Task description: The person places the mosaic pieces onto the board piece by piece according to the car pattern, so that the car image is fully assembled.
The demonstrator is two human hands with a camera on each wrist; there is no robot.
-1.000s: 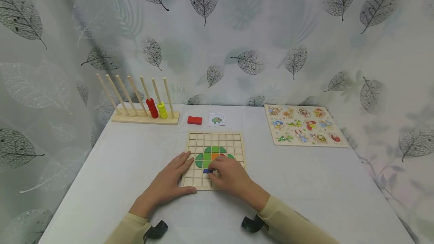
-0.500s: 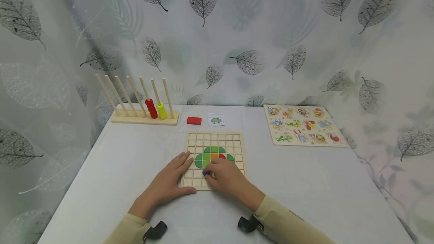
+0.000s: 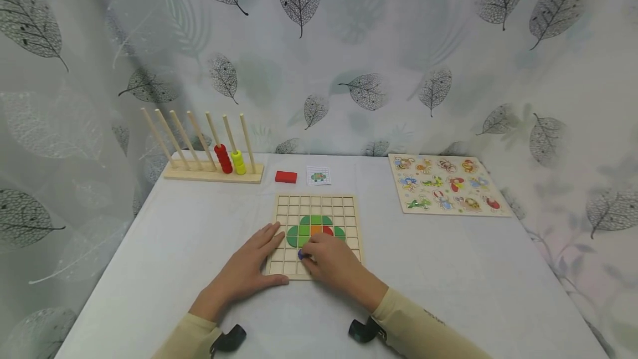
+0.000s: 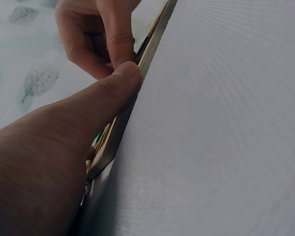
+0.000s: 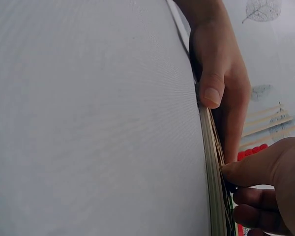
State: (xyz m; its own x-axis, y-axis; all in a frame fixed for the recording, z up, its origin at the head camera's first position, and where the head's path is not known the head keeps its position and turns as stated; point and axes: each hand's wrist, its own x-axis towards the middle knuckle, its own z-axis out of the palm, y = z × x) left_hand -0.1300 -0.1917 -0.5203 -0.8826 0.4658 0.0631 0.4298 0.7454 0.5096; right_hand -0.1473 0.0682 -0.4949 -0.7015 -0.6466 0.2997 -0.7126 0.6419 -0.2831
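Note:
A wooden grid board (image 3: 344, 202) lies on the table. Near its middle sit green pieces (image 3: 292, 237), an orange square (image 3: 315, 230) and a red piece (image 3: 327, 230). My right hand (image 3: 333, 259) pinches a small blue piece (image 3: 301, 255) between thumb and fingers, just below the green pieces. Most of that piece is hidden by the fingers. My left hand (image 3: 251, 263) rests on the board's left side, fingers straight and thumb at the near corner. In the left wrist view, the left thumb (image 4: 103, 96) lies along the board's edge (image 4: 110, 147).
Behind the board are a red block (image 3: 286, 177) and a small pattern card (image 3: 318, 176). A peg stand (image 3: 214, 176) with red and yellow beads stands at the back left. An insect picture board (image 3: 448, 186) lies at the back right.
My right hand has shifted slightly left and toward me with the blue piece, uncovering more of the red piece. Over the last half second it barely moves. My left hand stays put.

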